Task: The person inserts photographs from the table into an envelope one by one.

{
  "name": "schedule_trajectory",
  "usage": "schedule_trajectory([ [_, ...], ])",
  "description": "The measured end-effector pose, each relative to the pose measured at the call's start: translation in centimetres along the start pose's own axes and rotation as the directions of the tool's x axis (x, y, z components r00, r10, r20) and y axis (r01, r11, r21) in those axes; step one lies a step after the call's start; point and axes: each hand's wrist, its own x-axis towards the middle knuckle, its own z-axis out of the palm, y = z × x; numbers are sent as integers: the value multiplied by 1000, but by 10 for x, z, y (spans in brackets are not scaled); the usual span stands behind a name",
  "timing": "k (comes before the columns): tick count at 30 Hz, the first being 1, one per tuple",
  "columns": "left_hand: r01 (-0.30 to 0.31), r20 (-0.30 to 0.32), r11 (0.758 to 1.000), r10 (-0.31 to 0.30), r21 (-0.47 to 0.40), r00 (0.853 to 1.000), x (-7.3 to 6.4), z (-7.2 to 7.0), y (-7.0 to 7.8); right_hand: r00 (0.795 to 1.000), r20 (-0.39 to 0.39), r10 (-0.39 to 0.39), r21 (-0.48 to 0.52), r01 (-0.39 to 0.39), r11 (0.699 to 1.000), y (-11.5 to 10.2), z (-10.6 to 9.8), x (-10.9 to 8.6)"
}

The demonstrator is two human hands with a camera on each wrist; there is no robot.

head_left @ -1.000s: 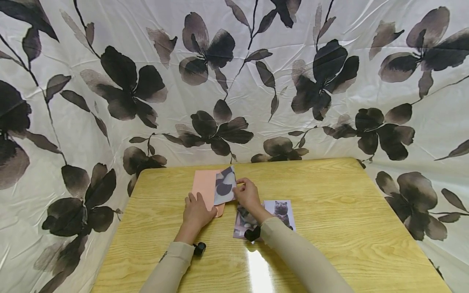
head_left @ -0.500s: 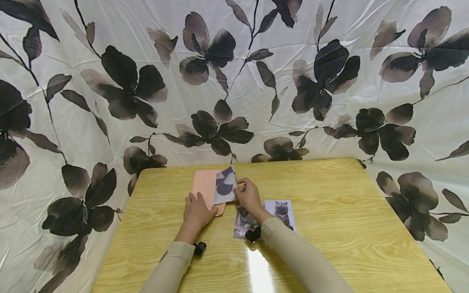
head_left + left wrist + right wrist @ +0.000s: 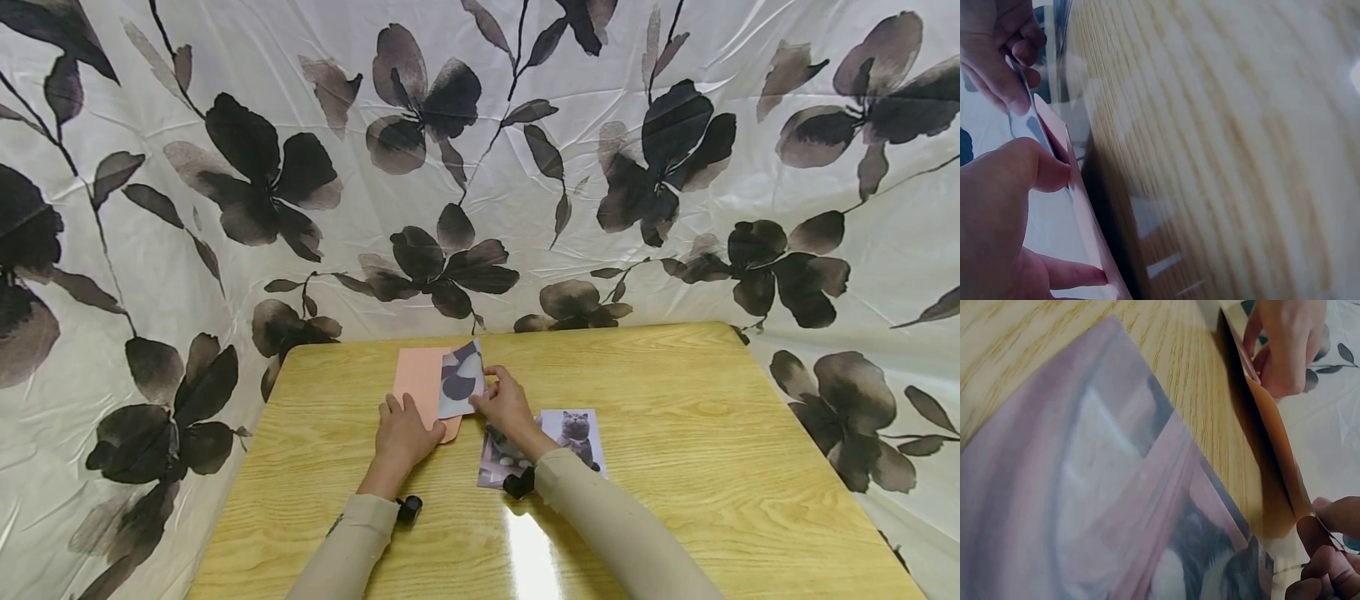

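A pink envelope (image 3: 417, 375) lies near the far edge of the table, its flap side to the right. Spread over its near part, my left hand (image 3: 401, 433) presses on it; in the left wrist view the thumb (image 3: 1050, 175) bends at the envelope's edge. A grey-and-white printed picture card (image 3: 461, 382) overlaps the envelope's right side, its right edge raised. My right hand (image 3: 507, 404) pinches that edge between thumb and fingers. In the right wrist view the envelope (image 3: 1275, 428) shows edge-on, slightly bowed up off the table.
Below my right wrist lie two cat pictures: one with a pinkish background (image 3: 495, 467), partly hidden by the forearm, and one of a grey sitting cat (image 3: 576, 433). Both rest on the wooden table (image 3: 690, 417). A floral cloth (image 3: 480, 167) hangs behind it.
My right thumb and fingers have shifted slightly left and down along the picture card's edge. My left hand and the envelope have stayed in place.
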Motion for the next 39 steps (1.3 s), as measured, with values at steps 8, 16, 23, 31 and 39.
schedule_trajectory([
  [8, -2, 7, 1000, 2, -4, 1000, 1, 0, 0, 998, -4, -63, -54, 63, 997, -2, 1, 0],
  [16, 2, 9, 1000, -2, -3, 1000, 0, 1, 0, 995, -11, -95, -89, 93, 992, -2, 4, 0],
  [23, 0, 7, 1000, 0, -3, 1000, 1, 2, -1, 989, 0, -145, -127, 144, 981, -4, 5, -2],
  [31, -6, -5, 1000, 6, -5, 1000, 2, 4, -2, 972, 9, -236, -196, 233, 952, -1, 8, -3],
  [39, -6, -2, 1000, 6, 8, 1000, 1, 2, -2, 979, 3, -204, -132, 203, 970, -2, 10, -5],
])
